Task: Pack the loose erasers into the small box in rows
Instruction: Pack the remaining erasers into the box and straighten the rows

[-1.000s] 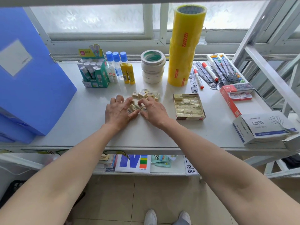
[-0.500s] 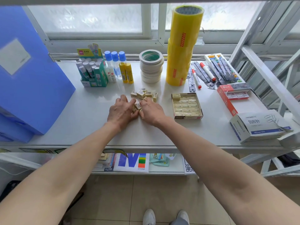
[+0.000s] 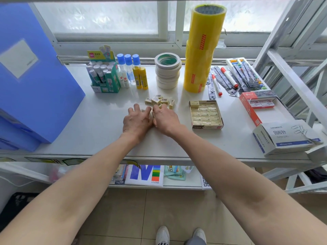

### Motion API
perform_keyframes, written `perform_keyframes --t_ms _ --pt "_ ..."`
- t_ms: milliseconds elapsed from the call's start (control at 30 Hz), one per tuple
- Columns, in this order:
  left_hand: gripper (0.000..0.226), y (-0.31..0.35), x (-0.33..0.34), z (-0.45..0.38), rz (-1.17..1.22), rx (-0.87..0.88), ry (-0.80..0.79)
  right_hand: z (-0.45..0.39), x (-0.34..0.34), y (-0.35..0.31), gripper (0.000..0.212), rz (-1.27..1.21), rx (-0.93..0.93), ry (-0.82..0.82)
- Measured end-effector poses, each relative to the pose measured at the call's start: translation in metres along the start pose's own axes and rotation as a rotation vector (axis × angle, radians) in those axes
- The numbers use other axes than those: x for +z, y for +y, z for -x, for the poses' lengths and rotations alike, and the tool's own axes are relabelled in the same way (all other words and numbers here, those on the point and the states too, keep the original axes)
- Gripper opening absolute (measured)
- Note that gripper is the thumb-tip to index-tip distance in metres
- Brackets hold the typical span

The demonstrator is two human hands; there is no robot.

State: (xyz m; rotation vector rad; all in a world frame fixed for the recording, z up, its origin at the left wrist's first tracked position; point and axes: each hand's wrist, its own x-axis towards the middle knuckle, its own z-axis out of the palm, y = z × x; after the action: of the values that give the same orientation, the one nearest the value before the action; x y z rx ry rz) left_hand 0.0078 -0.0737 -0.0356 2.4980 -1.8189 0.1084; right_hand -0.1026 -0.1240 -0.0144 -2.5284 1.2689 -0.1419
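Several loose cream erasers (image 3: 159, 100) lie in a small pile on the white shelf, just beyond my fingertips. My left hand (image 3: 136, 121) and my right hand (image 3: 165, 119) sit side by side, fingers curled inward around a few erasers pressed between them; most of those are hidden under the fingers. The small box (image 3: 205, 127) stands open to the right of my right hand, about a hand's width away, with rows of erasers lying flat in it.
Behind the pile stand glue sticks (image 3: 140, 77), a masking tape stack (image 3: 168, 73) and tall yellow tape rolls (image 3: 201, 48). Markers (image 3: 216, 84) and a red box (image 3: 254, 105) lie right, a paper-clip box (image 3: 283, 137) at the front right, blue folders (image 3: 30, 76) left.
Both hands have drawn closer together, gathering a few erasers between them. The pile beyond and the box have not moved.
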Motion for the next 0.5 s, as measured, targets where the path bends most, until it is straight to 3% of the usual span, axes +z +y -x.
perform_keyframes --t_ms 133,200,267,333,433,500 --pt "0.034 -0.001 -0.002 -0.004 0.074 -0.033 0.014 0.002 0.002 0.003 0.032 -0.120 0.040 0.026" --pt "0.034 -0.004 -0.006 -0.005 0.235 -0.118 0.045 0.002 0.002 0.004 0.036 -0.251 0.065 0.029" --pt "0.031 -0.005 -0.010 -0.007 0.569 -0.243 0.047 0.002 0.001 0.000 0.039 -0.409 0.084 0.052" --pt "0.024 -0.001 -0.012 -0.006 1.050 -0.341 0.025 0.004 0.001 -0.007 0.038 -0.512 0.074 0.093" --pt "0.021 0.007 -0.020 0.000 1.760 -0.509 -0.089 0.008 -0.003 -0.014 0.035 -0.586 0.053 0.187" --pt "0.029 0.007 -0.026 0.002 2.052 -0.560 -0.177 0.010 -0.009 -0.014 0.032 -0.600 0.036 0.249"
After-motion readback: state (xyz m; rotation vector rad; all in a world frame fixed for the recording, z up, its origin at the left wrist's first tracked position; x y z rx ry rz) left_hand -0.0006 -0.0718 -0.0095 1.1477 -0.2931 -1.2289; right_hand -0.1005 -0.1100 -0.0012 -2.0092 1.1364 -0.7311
